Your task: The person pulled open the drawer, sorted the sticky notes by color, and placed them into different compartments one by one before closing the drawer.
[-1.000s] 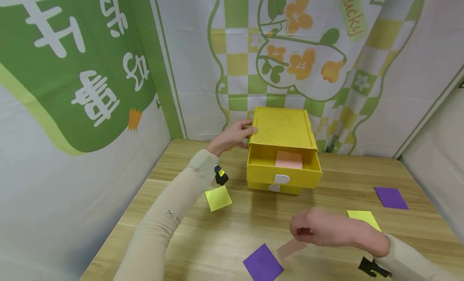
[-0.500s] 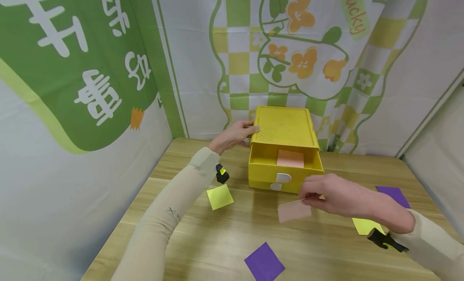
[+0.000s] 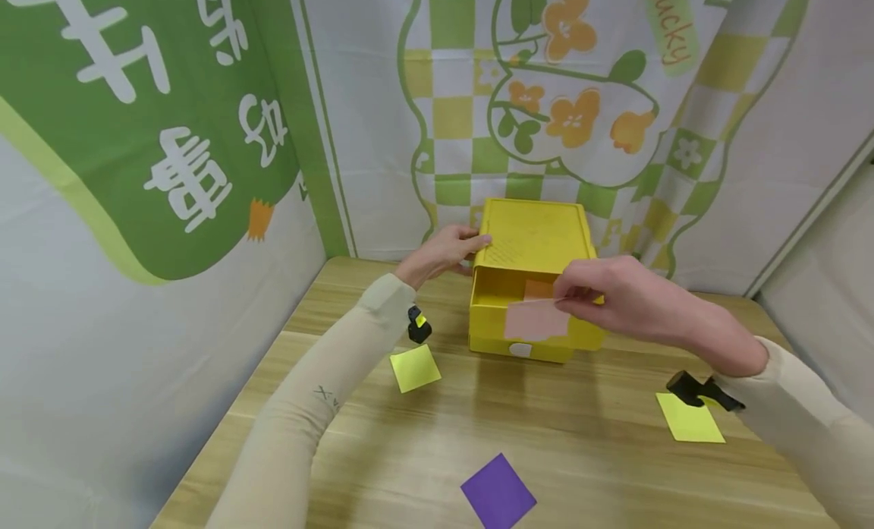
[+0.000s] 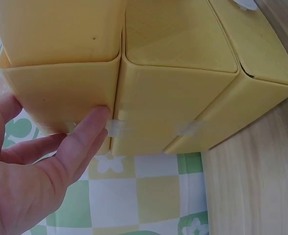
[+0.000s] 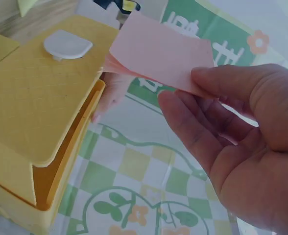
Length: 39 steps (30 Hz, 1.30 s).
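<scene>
A small yellow drawer cabinet (image 3: 536,229) stands at the back of the table, its upper drawer (image 3: 486,321) pulled out. My left hand (image 3: 442,256) rests against the cabinet's left side; in the left wrist view its fairly straight fingers (image 4: 87,134) touch the yellow wall. My right hand (image 3: 617,297) pinches a pink sticky note (image 3: 535,321) by one edge between thumb and fingers, just in front of and above the open drawer. Inside the drawer lies another pink note (image 3: 537,289), partly hidden. In the right wrist view the held paper (image 5: 158,51) shows a second layer below it.
One yellow note (image 3: 416,368) lies left of the cabinet, another yellow note (image 3: 691,419) beneath the right wrist's strap. A purple note (image 3: 499,490) sits near the table's front. Patterned cloth (image 3: 451,119) hangs close behind the cabinet.
My right hand has lifted the pink sticky note from near the table and carried it up and back to the open drawer. My left hand has stayed on the cabinet.
</scene>
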Motion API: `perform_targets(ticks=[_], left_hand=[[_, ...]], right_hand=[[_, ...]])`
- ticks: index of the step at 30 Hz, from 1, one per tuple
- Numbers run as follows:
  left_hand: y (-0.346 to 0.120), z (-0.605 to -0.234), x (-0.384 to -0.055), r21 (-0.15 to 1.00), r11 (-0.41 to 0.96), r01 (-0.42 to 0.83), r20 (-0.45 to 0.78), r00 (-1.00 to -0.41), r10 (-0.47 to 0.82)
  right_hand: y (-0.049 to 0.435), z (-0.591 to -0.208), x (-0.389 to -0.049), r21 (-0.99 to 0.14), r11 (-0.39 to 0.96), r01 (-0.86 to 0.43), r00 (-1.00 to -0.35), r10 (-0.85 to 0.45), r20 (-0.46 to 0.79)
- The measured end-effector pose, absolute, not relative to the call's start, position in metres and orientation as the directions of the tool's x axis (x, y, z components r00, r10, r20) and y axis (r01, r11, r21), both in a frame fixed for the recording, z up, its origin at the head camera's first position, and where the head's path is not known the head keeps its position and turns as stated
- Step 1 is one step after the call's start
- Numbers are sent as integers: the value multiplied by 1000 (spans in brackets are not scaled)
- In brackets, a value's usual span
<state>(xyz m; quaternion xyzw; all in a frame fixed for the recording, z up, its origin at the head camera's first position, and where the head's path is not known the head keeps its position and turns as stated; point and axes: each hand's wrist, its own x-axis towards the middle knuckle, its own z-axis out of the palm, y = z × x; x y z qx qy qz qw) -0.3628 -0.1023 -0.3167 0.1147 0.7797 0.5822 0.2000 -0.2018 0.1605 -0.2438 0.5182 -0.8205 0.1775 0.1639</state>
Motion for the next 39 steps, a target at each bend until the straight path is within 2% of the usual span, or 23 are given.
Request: perform_targets(ticks=[9, 17, 23, 33, 39], left_hand=[[-104, -316, -362, 953, 300, -50, -168, -909, 382], [-107, -316, -361, 956, 289, -58, -162, -922, 351], [-105, -318, -358, 959, 274, -74, -161, -937, 311], [-101, -324, -356, 949, 316, -12, -113, -946, 305], [-101, -324, -356, 949, 314, -2, -102, -947, 305]], right_hand=[[152, -242, -225, -194, 536, -821, -551, -658, 513], [143, -253, -249, -267, 605, -750, -651, -605, 458], [133, -270, -257, -333, 587, -738, -674, -624, 395], [126, -290, -256, -431, 562, -706, -699, -653, 292], [123, -295, -259, -408, 587, -700, -706, -657, 266]])
